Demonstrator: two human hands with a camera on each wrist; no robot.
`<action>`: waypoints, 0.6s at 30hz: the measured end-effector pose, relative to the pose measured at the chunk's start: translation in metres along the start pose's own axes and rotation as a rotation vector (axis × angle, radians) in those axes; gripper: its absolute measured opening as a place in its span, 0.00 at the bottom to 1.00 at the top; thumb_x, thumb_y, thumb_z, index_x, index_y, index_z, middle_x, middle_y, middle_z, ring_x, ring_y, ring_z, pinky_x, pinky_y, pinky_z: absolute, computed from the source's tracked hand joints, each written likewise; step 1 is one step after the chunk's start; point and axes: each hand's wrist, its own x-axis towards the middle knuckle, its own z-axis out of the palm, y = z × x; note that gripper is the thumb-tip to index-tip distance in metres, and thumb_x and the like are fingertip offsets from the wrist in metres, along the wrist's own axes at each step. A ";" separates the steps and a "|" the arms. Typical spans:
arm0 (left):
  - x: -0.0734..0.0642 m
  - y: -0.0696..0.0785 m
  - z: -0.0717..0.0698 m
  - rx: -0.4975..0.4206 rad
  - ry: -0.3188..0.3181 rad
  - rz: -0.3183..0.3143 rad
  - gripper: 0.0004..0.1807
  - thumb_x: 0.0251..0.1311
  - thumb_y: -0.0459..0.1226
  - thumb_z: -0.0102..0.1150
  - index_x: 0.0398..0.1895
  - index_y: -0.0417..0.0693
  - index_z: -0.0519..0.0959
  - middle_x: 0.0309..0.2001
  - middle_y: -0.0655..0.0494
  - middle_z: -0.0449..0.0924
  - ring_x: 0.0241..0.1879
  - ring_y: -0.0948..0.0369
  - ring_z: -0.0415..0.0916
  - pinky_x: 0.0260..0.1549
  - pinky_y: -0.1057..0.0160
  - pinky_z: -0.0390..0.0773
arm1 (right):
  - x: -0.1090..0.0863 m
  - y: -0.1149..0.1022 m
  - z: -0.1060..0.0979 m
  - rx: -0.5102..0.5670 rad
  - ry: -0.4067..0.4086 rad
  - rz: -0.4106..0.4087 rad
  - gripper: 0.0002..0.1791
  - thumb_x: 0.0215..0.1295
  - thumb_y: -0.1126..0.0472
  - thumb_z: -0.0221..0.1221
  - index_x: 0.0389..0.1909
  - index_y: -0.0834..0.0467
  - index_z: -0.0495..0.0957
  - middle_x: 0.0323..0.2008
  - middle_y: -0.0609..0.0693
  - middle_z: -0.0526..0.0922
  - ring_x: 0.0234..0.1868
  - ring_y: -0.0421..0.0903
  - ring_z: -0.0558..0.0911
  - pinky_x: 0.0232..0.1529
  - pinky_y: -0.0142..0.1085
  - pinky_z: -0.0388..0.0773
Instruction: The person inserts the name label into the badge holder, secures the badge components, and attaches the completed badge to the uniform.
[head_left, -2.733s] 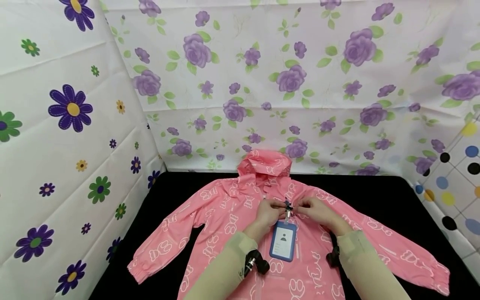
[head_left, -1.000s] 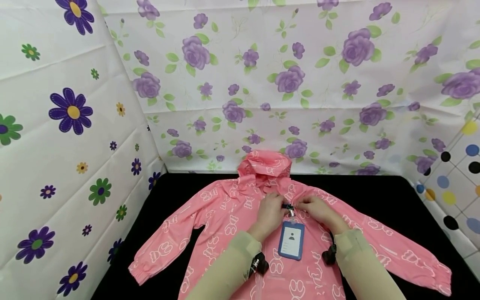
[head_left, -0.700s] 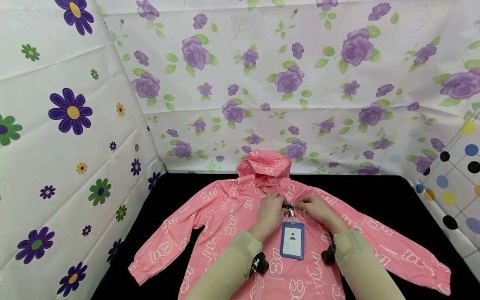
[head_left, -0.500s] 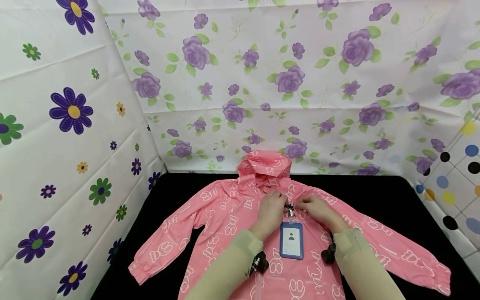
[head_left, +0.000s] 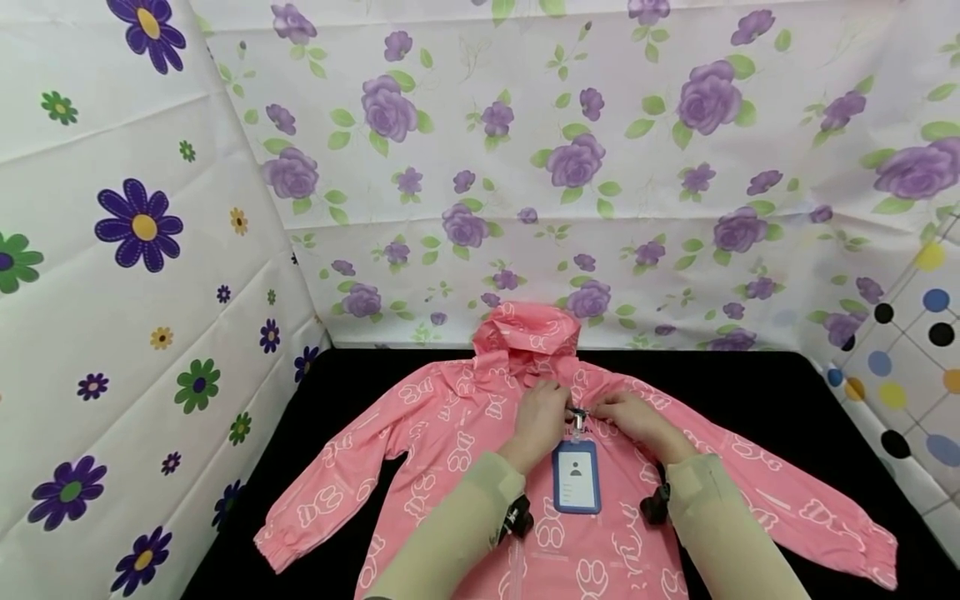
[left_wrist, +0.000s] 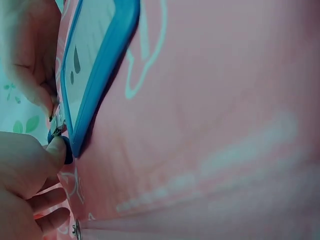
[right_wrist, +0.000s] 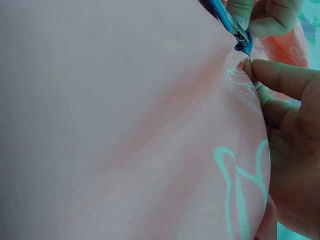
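A pink hooded jacket [head_left: 459,454] with white line drawings lies spread front up. An ID badge holder [head_left: 576,477], blue-framed with a white card, hangs over its chest from a metal-and-dark-blue badge clip [head_left: 578,422]. My left hand [head_left: 543,417] pinches the dark blue part of this clip, thumb on top in the left wrist view. Just beside it, my right hand [head_left: 633,423] pinches a raised fold of the jacket's chest fabric between thumb and forefinger. In the right wrist view the clip's dark blue end [right_wrist: 244,45] meets the fold right at those fingertips.
Under the jacket is a black table surface [head_left: 360,392]. Its sleeves reach out to both sides. A white curtain with purple flowers [head_left: 465,167] stands behind, with patterned sheets at left and right. Dark wrist cameras [head_left: 517,517] hang beneath both forearms.
Since the oldest frame my left hand has turned its back to the camera and risen slightly. The badge holder swung right, then partly back left. My right hand has barely moved.
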 end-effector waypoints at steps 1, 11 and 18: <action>0.000 -0.001 0.001 -0.026 0.004 -0.002 0.05 0.63 0.40 0.77 0.36 0.56 0.88 0.39 0.61 0.83 0.43 0.60 0.79 0.45 0.59 0.83 | 0.001 0.001 0.000 0.007 0.000 0.007 0.15 0.79 0.55 0.58 0.49 0.62 0.87 0.46 0.53 0.86 0.42 0.48 0.82 0.45 0.38 0.79; -0.004 -0.005 -0.003 -0.102 0.038 0.056 0.07 0.59 0.37 0.79 0.28 0.56 0.88 0.34 0.62 0.83 0.40 0.60 0.80 0.42 0.58 0.82 | 0.003 0.002 -0.001 0.053 -0.021 0.021 0.14 0.78 0.53 0.60 0.43 0.61 0.87 0.39 0.52 0.84 0.38 0.47 0.81 0.43 0.37 0.79; -0.004 -0.003 -0.005 0.032 0.041 0.088 0.15 0.53 0.32 0.78 0.23 0.58 0.80 0.28 0.63 0.75 0.36 0.61 0.76 0.34 0.60 0.79 | 0.001 -0.002 0.001 0.059 -0.021 0.045 0.16 0.79 0.51 0.59 0.43 0.60 0.87 0.39 0.51 0.85 0.37 0.46 0.82 0.41 0.37 0.80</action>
